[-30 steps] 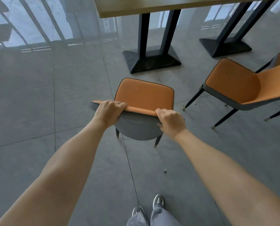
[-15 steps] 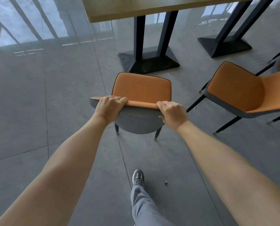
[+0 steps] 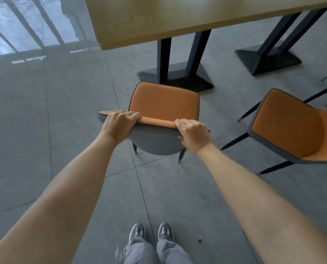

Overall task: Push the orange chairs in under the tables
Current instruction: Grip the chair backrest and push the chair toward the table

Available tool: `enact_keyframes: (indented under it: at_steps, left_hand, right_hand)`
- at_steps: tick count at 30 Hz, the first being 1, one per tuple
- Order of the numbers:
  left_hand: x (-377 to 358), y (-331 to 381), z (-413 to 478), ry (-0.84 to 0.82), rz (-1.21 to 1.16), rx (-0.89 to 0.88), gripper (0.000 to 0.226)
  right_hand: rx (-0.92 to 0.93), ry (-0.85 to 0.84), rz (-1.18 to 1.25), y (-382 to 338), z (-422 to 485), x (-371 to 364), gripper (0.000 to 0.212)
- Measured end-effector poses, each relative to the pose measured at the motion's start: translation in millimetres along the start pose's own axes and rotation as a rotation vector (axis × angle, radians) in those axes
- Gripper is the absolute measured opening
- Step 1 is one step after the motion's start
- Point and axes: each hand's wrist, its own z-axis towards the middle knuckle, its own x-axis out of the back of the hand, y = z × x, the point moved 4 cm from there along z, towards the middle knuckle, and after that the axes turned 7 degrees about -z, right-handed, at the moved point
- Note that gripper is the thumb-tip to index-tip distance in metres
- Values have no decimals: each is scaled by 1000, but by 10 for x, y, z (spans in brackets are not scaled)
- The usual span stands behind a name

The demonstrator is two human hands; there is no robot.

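A floor of large grey tiles (image 3: 44,130) with thin grout lines fills the scene, glossy enough at the far left to mirror bright window light crossed by dark bars. At the far side stands a table (image 3: 178,20) with a pale wood-grain top and a squared edge, carried on slanted black legs rising from a black wedge-shaped base (image 3: 178,80); a second black base (image 3: 269,58) sits to the right.

The orange chair (image 3: 164,105) stands in the middle, its seat front just short of the nearer base and the table edge. The seat is a smooth, rounded-cornered orange pad with dark piping, the shell behind it matte grey and curved, on thin dark tapered legs with pale tips. The left hand (image 3: 118,124) and the right hand (image 3: 194,133) each curl closed over the top rim of the backrest, fingers on the orange side.

A second orange chair (image 3: 288,126) of the same build stands to the right, turned aside and clear of the table. Near the bottom, two grey sneakers (image 3: 151,233) and grey trouser legs show.
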Motion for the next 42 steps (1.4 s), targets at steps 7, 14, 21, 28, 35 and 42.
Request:
enact_keyframes:
  at_steps: [7,14,21,28,35,42]
  left_hand:
    - [-5,-254,393,-21,-14,-57,31]
    - [-53,-349,461,-50,-27,-115,33]
    - [-22,-341,451,-279,-110,-52,66]
    - [81,65,478,-314,-92,-44,85]
    - [202,1043,869,-293,-50,-205,70]
    - [378,2518,1395,-232,-20,-382,69]
  right_hand:
    - [-95,-77,-26,100,413,-51,43]
    - [-151,-129,-59,118,453,-43,46]
    - [-255,-337,-12,27,422,65,44]
    - [-439,-537,75,103,49,155,77]
    - [-651,-462,37,722,-643,650,78]
    - [-868,-379,-35,1670,-1607,1350,81]
